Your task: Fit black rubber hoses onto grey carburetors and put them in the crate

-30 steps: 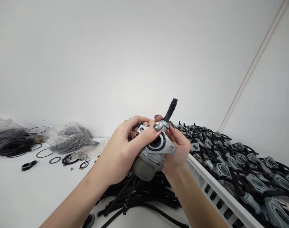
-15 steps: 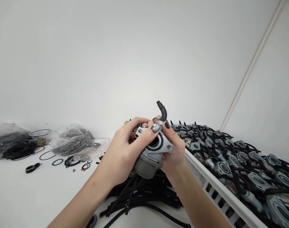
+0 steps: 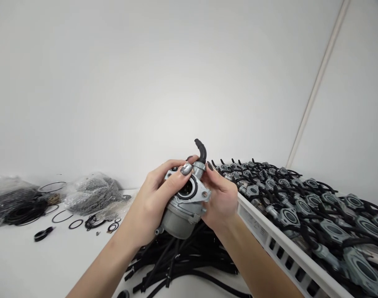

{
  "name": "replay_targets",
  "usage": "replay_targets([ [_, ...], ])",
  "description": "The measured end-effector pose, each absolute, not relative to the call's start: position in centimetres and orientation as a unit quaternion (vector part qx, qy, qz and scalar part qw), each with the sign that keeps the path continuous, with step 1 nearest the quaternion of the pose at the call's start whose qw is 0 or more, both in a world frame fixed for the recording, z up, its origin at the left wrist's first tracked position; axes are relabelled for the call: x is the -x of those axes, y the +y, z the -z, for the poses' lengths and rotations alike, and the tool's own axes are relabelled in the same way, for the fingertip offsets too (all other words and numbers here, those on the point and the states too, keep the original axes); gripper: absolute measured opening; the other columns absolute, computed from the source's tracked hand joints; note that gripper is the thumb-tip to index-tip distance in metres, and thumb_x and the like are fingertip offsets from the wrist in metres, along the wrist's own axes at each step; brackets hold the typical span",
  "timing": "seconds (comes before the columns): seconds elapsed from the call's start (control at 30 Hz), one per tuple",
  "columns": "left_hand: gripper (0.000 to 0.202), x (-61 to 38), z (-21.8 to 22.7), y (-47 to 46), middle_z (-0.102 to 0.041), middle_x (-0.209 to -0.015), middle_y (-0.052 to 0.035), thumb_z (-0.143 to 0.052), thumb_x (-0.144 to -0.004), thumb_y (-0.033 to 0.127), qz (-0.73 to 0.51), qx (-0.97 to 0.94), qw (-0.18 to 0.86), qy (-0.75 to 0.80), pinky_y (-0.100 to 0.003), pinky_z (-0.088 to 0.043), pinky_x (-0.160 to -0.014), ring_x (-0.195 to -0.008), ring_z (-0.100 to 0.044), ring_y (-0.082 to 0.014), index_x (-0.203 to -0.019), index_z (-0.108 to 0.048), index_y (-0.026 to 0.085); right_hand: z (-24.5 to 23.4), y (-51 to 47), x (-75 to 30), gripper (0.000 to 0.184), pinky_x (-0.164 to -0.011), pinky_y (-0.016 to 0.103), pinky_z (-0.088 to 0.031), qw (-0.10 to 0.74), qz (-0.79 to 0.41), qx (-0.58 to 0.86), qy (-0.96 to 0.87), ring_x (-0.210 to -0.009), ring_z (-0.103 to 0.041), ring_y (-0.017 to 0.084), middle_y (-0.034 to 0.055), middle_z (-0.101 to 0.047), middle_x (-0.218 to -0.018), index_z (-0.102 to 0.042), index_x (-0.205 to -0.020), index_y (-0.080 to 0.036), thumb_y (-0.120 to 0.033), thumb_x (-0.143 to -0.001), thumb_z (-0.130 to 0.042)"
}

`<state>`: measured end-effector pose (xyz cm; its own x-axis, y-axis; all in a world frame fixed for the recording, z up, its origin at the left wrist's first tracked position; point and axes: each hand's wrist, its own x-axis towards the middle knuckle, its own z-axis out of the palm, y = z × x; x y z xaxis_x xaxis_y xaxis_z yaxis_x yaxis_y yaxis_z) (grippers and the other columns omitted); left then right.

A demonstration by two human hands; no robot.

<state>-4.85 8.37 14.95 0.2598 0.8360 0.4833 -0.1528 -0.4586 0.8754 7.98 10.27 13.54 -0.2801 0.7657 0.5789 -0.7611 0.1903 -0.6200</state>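
I hold a grey metal carburetor (image 3: pixel 181 213) up in front of me with both hands. My left hand (image 3: pixel 151 203) wraps round its left side, the thumb lying on the black ring of its round opening (image 3: pixel 188 189). My right hand (image 3: pixel 221 200) grips the right side by the flange, fingertips near the top. A short bent black hose (image 3: pixel 201 150) sticks up from the top of the part, curving left.
A pile of black hoses (image 3: pixel 182 256) lies on the white table under my hands. A white crate (image 3: pixel 278 244) at the right holds several carburetors with hoses (image 3: pixel 316 207). At the left lie clear bags of black rings (image 3: pixel 92 192) and loose O-rings (image 3: pixel 75 223).
The hose on top went from straight and leaning right to bent over leftward. My hands and the carburetor drifted slightly left and down in view.
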Motion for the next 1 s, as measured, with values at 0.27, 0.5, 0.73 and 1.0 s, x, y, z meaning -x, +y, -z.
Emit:
replay_targets([
  [0.27, 0.045, 4.8, -14.8, 8.9, -0.072, -0.102, -0.0061, -0.062, -0.078, 0.055, -0.541, -0.677, 0.405, 0.29, -0.026, -0.049, -0.065, -0.08, -0.065, -0.022, -0.105, -0.066, 0.019, -13.6, 10.2, -7.7, 0.017, -0.064, 0.026, -0.055, 0.629, -0.61, 0.023, -0.481, -0.063, -0.064, 0.013, -0.0024, -0.069, -0.072, -0.067, -0.079, -0.022, -0.036, -0.072, -0.074],
  [0.5, 0.042, 4.8, -15.2, 8.2, -0.07, -0.108, -0.0042, -0.059, -0.083, 0.051, -0.528, -0.688, 0.41, 0.281, -0.027, -0.049, -0.071, -0.081, -0.065, -0.0209, -0.113, -0.064, 0.021, -13.8, 9.9, -7.7, 0.027, -0.07, 0.029, -0.055, 0.616, -0.635, 0.016, -0.466, -0.065, -0.064, 0.015, -0.003, -0.068, -0.073, -0.068, -0.091, -0.024, -0.038, -0.07, -0.074],
  [0.73, 0.037, 5.0, -15.3, 7.7, -0.067, -0.118, -0.0052, -0.059, -0.082, 0.051, -0.543, -0.673, 0.432, 0.256, -0.027, -0.048, -0.075, -0.101, -0.061, -0.0255, -0.102, -0.066, 0.021, -13.5, 9.9, -8.2, 0.026, -0.078, 0.033, -0.053, 0.584, -0.658, -0.022, -0.475, -0.076, -0.066, 0.018, 0.0019, -0.071, -0.079, -0.073, -0.094, -0.02, -0.033, -0.075, -0.061],
  [1.0, 0.033, 4.9, -15.0, 8.1, -0.068, -0.117, -0.0042, -0.065, -0.078, 0.052, -0.561, -0.655, 0.433, 0.263, -0.025, -0.05, -0.079, -0.101, -0.063, -0.0245, -0.087, -0.066, 0.02, -13.6, 10.0, -7.9, 0.017, -0.075, 0.031, -0.055, 0.607, -0.624, -0.021, -0.492, -0.073, -0.065, 0.016, -0.0008, -0.069, -0.077, -0.07, -0.087, -0.023, -0.035, -0.076, -0.07],
])
